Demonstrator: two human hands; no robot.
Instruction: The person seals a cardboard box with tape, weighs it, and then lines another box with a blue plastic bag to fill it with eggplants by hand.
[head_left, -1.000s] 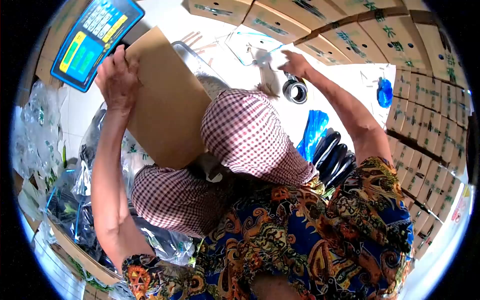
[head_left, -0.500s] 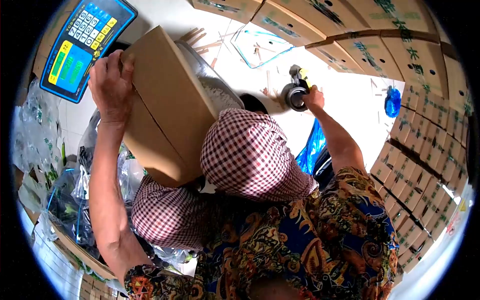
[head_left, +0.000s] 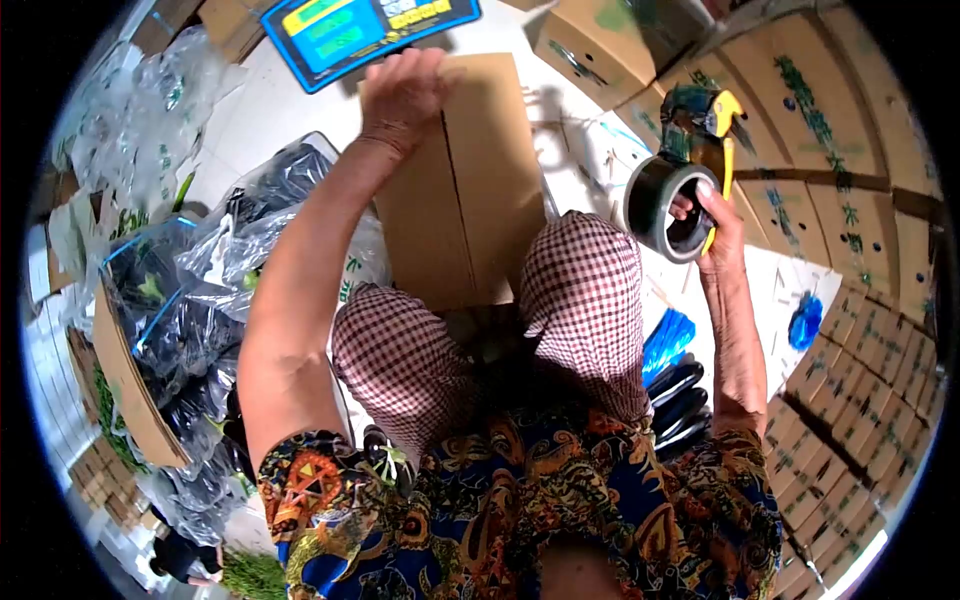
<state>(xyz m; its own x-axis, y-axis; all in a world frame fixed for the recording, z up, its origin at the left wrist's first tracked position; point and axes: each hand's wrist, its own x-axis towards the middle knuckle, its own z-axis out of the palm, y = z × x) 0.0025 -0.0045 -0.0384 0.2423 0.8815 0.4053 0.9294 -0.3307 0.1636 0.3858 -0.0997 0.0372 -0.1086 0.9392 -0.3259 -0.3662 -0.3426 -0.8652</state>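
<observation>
A closed cardboard box (head_left: 420, 220) stands between my knees, with a dark seam running along its top. My left hand (head_left: 405, 95) grips its far end, fingers bent over the edge. Raised on the right, my right hand (head_left: 722, 225) is closed on a tape dispenser (head_left: 690, 125) with yellow parts. A wide tape roll (head_left: 645, 205) sits on the dispenser, and some fingers show through its core.
Beyond the box is a blue-framed digital scale display (head_left: 345, 40). Plastic-wrapped produce (head_left: 210, 320) fills an open carton on the left. Stacked cartons (head_left: 830, 90) line the right. Long dark eggplants (head_left: 680, 405) lie by my right leg. Another person (head_left: 180, 558) is at lower left.
My right hand has lifted the tape dispenser up from near the floor, closer to me. The box now sits straighter between my knees, my left hand still on its far end.
</observation>
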